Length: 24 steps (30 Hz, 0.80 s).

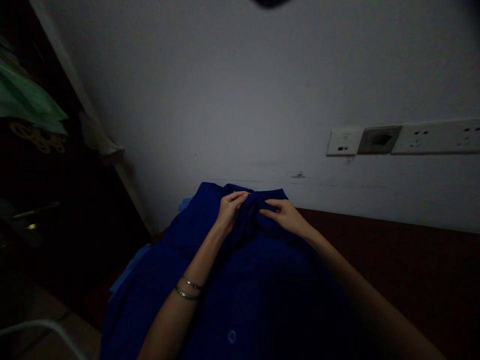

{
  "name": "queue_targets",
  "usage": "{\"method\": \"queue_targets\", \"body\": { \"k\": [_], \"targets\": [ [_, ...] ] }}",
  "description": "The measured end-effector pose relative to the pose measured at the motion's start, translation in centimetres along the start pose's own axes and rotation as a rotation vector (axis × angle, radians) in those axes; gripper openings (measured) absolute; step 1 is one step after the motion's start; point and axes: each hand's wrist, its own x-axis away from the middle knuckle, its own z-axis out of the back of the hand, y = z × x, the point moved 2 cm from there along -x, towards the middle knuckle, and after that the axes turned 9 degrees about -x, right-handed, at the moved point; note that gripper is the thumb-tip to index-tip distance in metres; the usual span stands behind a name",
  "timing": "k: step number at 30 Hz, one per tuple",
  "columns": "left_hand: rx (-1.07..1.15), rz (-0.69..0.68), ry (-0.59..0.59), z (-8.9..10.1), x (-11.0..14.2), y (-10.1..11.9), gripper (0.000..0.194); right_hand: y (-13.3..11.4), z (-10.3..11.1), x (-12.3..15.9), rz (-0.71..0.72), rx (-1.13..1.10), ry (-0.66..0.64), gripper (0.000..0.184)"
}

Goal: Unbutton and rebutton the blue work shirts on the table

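Observation:
A dark blue garment point(232, 280) lies spread over a dark reddish surface, its far end close to the wall. Near that far end my left hand point(229, 210) pinches a gathered fold of the cloth. My right hand point(280, 214) grips the same bunched part from the other side, thumb and fingers closed on it. A small pale round mark point(231, 336) shows on the garment's near part. Lighter blue fabric point(129, 267) peeks out from under its left edge. Two bracelets point(187, 288) circle my left forearm.
Behind the garment rises a pale wall point(225, 100) with a row of sockets point(397, 140) at the right. The dark red tabletop point(393, 255) extends to the right. A dark door with a handle point(35, 211) and hanging green cloth point(28, 95) stand at the left.

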Motion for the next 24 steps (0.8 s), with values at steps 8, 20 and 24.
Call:
{"method": "queue_targets", "body": {
  "k": [8, 20, 24],
  "targets": [
    [-0.384, -0.029, -0.458, 0.5, 1.0, 1.9, 0.064, -0.3, 1.3, -0.2, 0.068, 0.001, 0.160, 0.021],
    [-0.547, -0.044, 0.029, 9.9, -2.6, 1.3, 0.020, -0.3, 1.4, 0.3, -0.033, -0.158, 0.125, 0.037],
    [-0.625, -0.018, 0.528, 20.8, -3.0, 3.6, 0.030, 1.1, 1.5, 0.1, -0.043, -0.038, 0.096, 0.034]
  ]
}}
